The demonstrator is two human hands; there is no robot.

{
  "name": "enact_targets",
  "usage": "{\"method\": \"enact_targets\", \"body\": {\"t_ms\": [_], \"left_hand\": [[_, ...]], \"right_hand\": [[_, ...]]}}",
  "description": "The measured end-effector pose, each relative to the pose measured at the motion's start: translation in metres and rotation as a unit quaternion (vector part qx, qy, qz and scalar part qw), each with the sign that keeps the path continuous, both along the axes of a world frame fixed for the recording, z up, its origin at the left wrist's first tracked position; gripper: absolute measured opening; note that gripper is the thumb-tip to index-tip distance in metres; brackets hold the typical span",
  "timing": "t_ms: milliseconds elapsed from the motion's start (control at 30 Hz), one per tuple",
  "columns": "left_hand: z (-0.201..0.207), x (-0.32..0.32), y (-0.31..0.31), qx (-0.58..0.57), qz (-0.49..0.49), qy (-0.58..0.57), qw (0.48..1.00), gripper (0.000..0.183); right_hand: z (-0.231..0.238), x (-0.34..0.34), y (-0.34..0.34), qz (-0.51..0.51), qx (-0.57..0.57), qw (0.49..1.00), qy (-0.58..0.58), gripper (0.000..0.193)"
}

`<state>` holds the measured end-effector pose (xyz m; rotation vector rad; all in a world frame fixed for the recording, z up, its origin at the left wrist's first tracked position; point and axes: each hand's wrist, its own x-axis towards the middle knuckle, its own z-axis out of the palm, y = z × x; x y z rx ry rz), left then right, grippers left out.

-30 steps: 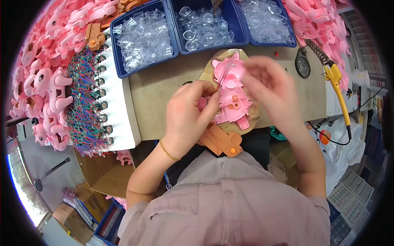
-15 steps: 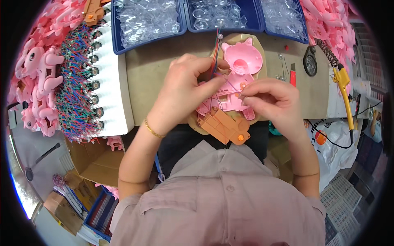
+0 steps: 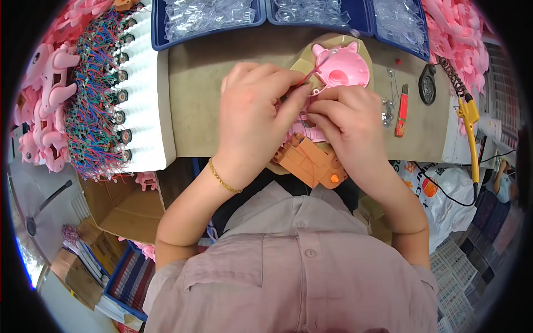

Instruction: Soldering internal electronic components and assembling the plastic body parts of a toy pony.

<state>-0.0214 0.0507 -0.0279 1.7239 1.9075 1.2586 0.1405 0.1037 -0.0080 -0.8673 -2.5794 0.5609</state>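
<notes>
My left hand (image 3: 258, 108) has thumb and forefinger pinched on thin wires (image 3: 317, 72), whose ends stick out up and to the right. Close by, my right hand (image 3: 350, 119) has its fingertips closed over the pink toy shell; what they grip is hidden. The open pink shell (image 3: 355, 61) is shaped like an animal's head and body, hollow side up. It rests on a tan backing piece (image 3: 302, 58). Below the hands, an orange plastic housing (image 3: 311, 164) with a small round knob hangs over the table's near edge, thin wires running from it.
Blue bins (image 3: 208, 36) of clear plastic parts line the back. At left, wired round parts (image 3: 119, 95) sit on white foam (image 3: 152, 111), beside pink toy bodies (image 3: 53, 83). On the right lie a red utility knife (image 3: 402, 114), a black disc (image 3: 427, 86) and a yellow-handled soldering iron (image 3: 469, 116).
My right hand has moved up and left, nearer my left hand. The wires in my left hand now lean right instead of standing upright. The whole view has shifted slightly.
</notes>
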Motion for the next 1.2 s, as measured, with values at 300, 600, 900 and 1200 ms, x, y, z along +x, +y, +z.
{"method": "enact_targets", "body": {"t_ms": [300, 600, 900, 1200], "left_hand": [[-0.001, -0.001, -0.001, -0.035, -0.028, 0.012, 0.999, 0.011], [-0.005, 0.0, -0.001, -0.022, -0.015, -0.026, 0.999, 0.01], [0.009, -0.006, 0.001, -0.104, -0.06, -0.259, 0.958, 0.011], [0.012, -0.012, 0.003, -0.038, -0.039, 0.034, 0.998, 0.014]], "right_hand": [[0.004, 0.006, -0.008, 0.012, 0.033, 0.997, -0.074, 0.015], [0.01, 0.006, -0.005, 0.045, 0.005, 0.996, -0.081, 0.023], [0.006, 0.01, 0.006, -0.034, -0.069, 0.994, 0.082, 0.014], [0.024, 0.021, 0.003, -0.121, -0.306, 0.934, 0.141, 0.011]]}}
